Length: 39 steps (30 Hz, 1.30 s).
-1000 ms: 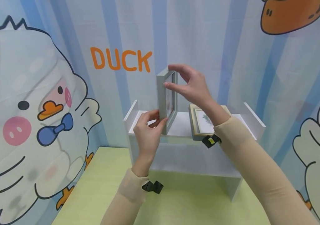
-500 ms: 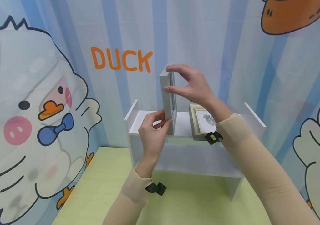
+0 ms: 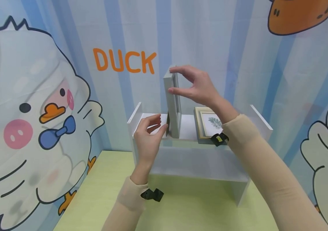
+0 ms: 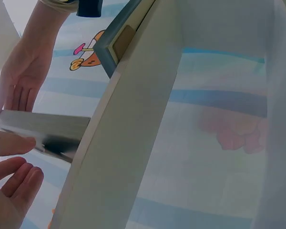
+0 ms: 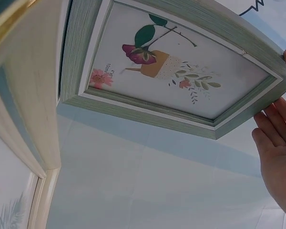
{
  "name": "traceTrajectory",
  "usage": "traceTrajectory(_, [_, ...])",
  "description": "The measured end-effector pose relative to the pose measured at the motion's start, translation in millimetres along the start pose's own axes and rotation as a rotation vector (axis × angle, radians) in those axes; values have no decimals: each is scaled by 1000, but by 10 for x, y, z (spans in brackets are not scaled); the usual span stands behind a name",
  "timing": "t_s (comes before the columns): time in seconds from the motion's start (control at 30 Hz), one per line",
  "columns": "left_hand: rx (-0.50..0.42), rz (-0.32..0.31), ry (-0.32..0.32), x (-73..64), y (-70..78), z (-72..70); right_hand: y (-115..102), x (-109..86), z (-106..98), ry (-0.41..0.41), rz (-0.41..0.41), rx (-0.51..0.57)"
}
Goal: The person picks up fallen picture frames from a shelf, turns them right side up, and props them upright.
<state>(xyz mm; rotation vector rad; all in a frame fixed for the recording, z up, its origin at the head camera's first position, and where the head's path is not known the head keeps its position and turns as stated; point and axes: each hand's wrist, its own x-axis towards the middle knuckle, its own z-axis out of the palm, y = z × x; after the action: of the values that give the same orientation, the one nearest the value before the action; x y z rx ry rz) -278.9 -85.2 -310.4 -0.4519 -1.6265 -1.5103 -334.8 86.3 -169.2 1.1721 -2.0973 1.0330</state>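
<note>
Picture frame (image 3: 172, 107), upright on the white shelf (image 3: 187, 126). Nearest, left hand (image 3: 148, 136) with fingers parted, gripping nothing, thumb at the dark flap (image 3: 168, 121) behind, contact hard to tell; probably a stand, best swung fully out. Beyond, right hand (image 3: 197, 84) pinching the top corner: hold firm until balanced. Leave room before the striped curtain (image 3: 204, 35).

Looks like a curtained-off spot, can't tell whether home or studio: hung with blue-striped fabric (image 3: 198, 38), splashed with a big cartoon duck (image 3: 45, 166) and orange DUCK lettering (image 3: 133, 62), furnished with pale desk (image 3: 94, 183), white shelf unit (image 3: 198, 163), picture frames (image 3: 172, 109)
</note>
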Motion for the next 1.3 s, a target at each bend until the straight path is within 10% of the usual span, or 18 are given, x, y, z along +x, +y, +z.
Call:
traceTrajectory(0.73, [38, -94, -115, -15, -2, 43, -326, -42, -95, -40, 43, 101])
traceTrajectory(1.3, [193, -83, -90, 83, -171, -240, -327, 36, 2, -78, 15, 109])
